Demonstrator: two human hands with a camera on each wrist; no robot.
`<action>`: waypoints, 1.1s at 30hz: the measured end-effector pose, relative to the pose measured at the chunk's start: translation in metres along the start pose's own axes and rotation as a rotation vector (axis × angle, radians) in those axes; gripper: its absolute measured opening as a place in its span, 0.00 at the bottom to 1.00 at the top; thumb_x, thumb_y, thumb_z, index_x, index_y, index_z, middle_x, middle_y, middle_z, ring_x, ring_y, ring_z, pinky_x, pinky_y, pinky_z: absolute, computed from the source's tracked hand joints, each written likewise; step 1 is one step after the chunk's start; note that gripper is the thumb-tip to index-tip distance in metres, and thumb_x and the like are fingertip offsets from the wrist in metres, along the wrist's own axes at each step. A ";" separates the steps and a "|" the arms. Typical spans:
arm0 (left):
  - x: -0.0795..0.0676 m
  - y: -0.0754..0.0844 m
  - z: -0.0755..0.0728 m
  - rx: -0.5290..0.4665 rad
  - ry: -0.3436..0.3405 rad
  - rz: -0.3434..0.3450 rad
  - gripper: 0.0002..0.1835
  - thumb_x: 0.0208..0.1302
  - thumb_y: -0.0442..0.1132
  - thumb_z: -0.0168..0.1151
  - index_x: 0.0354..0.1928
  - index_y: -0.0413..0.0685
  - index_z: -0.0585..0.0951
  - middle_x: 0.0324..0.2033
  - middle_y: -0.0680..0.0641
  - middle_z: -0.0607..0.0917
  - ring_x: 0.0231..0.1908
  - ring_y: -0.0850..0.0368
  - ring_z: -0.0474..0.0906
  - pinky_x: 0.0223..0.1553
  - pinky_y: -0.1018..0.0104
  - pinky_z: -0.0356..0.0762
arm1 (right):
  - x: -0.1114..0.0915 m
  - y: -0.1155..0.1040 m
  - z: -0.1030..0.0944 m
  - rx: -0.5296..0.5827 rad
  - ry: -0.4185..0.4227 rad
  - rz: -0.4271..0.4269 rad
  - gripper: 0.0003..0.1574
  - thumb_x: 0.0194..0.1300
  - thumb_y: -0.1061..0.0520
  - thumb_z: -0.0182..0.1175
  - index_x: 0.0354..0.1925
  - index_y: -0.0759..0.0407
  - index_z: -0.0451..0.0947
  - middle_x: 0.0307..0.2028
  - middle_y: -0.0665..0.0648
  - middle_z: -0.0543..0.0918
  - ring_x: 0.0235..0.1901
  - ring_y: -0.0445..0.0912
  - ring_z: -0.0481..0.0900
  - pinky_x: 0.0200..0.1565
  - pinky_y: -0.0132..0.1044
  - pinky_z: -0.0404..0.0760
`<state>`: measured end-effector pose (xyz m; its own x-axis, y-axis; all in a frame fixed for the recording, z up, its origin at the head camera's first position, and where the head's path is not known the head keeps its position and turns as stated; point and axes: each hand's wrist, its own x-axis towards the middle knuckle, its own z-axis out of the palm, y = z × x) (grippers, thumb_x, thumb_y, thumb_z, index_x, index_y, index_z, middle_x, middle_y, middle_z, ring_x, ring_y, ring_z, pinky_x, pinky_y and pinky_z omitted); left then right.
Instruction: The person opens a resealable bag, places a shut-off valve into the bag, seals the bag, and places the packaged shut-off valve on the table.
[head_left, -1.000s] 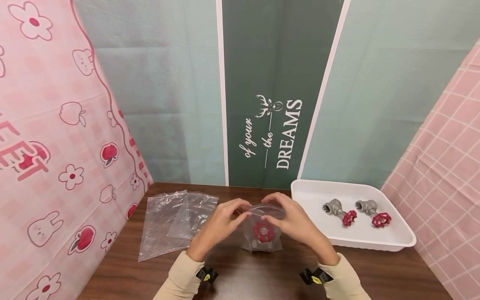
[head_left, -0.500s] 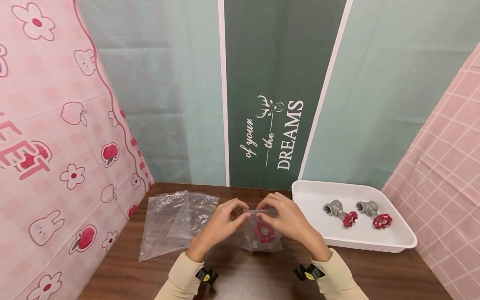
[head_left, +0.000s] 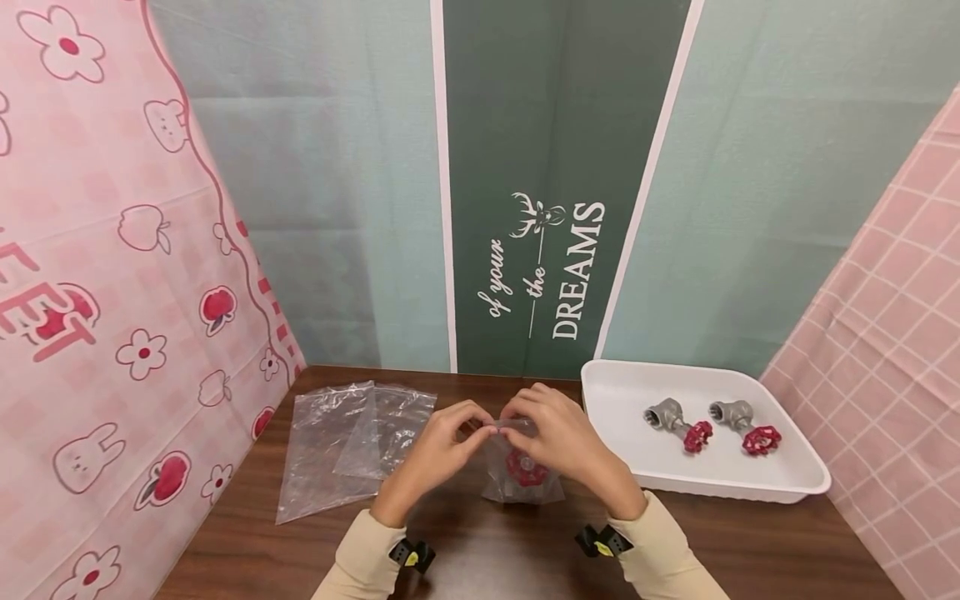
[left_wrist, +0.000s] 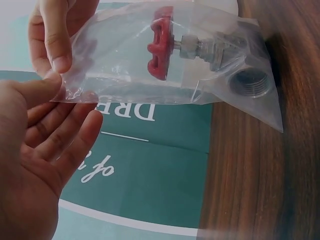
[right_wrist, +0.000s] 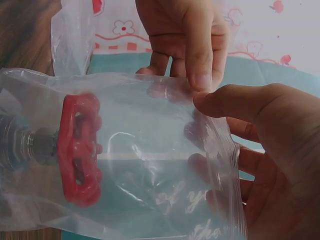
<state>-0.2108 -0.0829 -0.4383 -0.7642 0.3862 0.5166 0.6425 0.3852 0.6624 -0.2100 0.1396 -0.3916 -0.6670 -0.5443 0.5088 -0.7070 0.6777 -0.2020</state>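
A clear, creased bag [left_wrist: 122,70] surrounds a grey valve [left_wrist: 217,50] (red handwheel [left_wrist: 164,37]).

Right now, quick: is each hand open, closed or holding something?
Left hand: holding the clear bag at a top corner.
Right hand: holding the same bag, close beside the left.

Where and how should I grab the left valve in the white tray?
Probably by its grey body, from above: that chunky part gives fingers plenty to hold, the red wheel juts out at one end, and the white tray has raised walls that could block a sideways reach.
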 end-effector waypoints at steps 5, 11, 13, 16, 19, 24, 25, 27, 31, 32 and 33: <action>-0.002 -0.001 0.000 0.003 0.012 0.013 0.02 0.75 0.38 0.67 0.44 0.53 0.87 0.41 0.55 0.88 0.39 0.64 0.82 0.37 0.62 0.85 | 0.002 0.001 0.003 -0.002 0.010 -0.019 0.09 0.60 0.54 0.79 0.37 0.46 0.87 0.35 0.44 0.88 0.36 0.40 0.79 0.38 0.36 0.81; -0.002 -0.002 0.001 -0.018 0.013 0.015 0.03 0.76 0.39 0.66 0.44 0.53 0.88 0.40 0.55 0.88 0.38 0.65 0.82 0.35 0.68 0.84 | 0.003 -0.001 0.004 -0.004 -0.006 -0.007 0.08 0.61 0.54 0.78 0.35 0.45 0.86 0.35 0.43 0.87 0.36 0.40 0.78 0.39 0.37 0.82; -0.002 -0.003 0.001 -0.023 0.009 0.010 0.03 0.76 0.39 0.66 0.44 0.53 0.88 0.40 0.55 0.88 0.38 0.65 0.82 0.35 0.68 0.84 | 0.004 -0.002 0.005 -0.007 -0.008 0.001 0.09 0.60 0.54 0.78 0.35 0.45 0.85 0.35 0.43 0.87 0.36 0.39 0.77 0.38 0.36 0.81; -0.002 -0.003 0.001 -0.025 0.005 0.008 0.03 0.77 0.40 0.66 0.44 0.53 0.88 0.40 0.55 0.88 0.38 0.65 0.82 0.36 0.68 0.85 | 0.004 -0.002 0.005 -0.010 -0.002 0.007 0.11 0.58 0.55 0.79 0.34 0.45 0.84 0.34 0.43 0.86 0.35 0.39 0.76 0.36 0.35 0.80; -0.002 -0.002 0.001 -0.029 0.004 0.019 0.04 0.77 0.40 0.65 0.44 0.52 0.88 0.40 0.54 0.88 0.38 0.64 0.83 0.36 0.68 0.85 | 0.003 -0.002 0.006 -0.010 0.012 0.003 0.11 0.57 0.55 0.79 0.34 0.45 0.84 0.33 0.43 0.86 0.34 0.39 0.76 0.36 0.34 0.80; -0.001 -0.001 0.001 -0.028 -0.002 0.024 0.04 0.77 0.40 0.65 0.43 0.52 0.88 0.39 0.54 0.88 0.38 0.65 0.82 0.37 0.69 0.85 | 0.002 -0.002 0.008 -0.003 0.033 -0.005 0.11 0.56 0.57 0.78 0.33 0.45 0.85 0.32 0.42 0.85 0.33 0.38 0.74 0.35 0.34 0.79; -0.001 0.000 0.000 -0.024 -0.003 0.026 0.04 0.77 0.39 0.65 0.43 0.52 0.88 0.39 0.54 0.88 0.38 0.65 0.82 0.37 0.69 0.85 | 0.002 -0.001 0.008 -0.001 0.034 -0.007 0.10 0.56 0.57 0.78 0.33 0.45 0.85 0.32 0.42 0.86 0.33 0.38 0.74 0.35 0.35 0.79; -0.001 0.000 0.000 -0.012 -0.006 0.030 0.04 0.76 0.39 0.66 0.43 0.52 0.88 0.39 0.54 0.88 0.37 0.66 0.82 0.37 0.69 0.85 | 0.001 -0.001 0.008 0.002 0.035 -0.010 0.09 0.57 0.57 0.77 0.33 0.45 0.86 0.32 0.42 0.86 0.33 0.38 0.74 0.35 0.35 0.78; 0.000 0.001 0.000 0.014 -0.004 0.047 0.03 0.76 0.38 0.66 0.42 0.50 0.88 0.38 0.54 0.88 0.36 0.66 0.81 0.37 0.66 0.85 | 0.001 -0.001 0.007 -0.008 0.030 -0.014 0.07 0.58 0.56 0.76 0.34 0.46 0.88 0.32 0.42 0.87 0.33 0.39 0.75 0.36 0.36 0.79; 0.000 0.002 0.000 0.018 -0.002 0.048 0.03 0.75 0.37 0.67 0.42 0.50 0.88 0.37 0.54 0.88 0.36 0.66 0.80 0.37 0.66 0.85 | 0.001 0.000 0.007 -0.010 0.029 -0.013 0.07 0.58 0.56 0.77 0.34 0.46 0.88 0.32 0.42 0.87 0.33 0.39 0.75 0.36 0.36 0.79; 0.001 0.002 0.000 0.019 0.002 0.051 0.03 0.75 0.37 0.67 0.42 0.50 0.87 0.37 0.54 0.88 0.36 0.66 0.80 0.37 0.66 0.85 | 0.001 0.000 0.007 -0.011 0.029 -0.012 0.07 0.58 0.56 0.77 0.34 0.46 0.88 0.32 0.43 0.87 0.34 0.39 0.76 0.36 0.36 0.80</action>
<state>-0.2102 -0.0818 -0.4373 -0.7302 0.4041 0.5510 0.6820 0.3810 0.6243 -0.2118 0.1360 -0.3967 -0.6514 -0.5381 0.5349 -0.7123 0.6766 -0.1868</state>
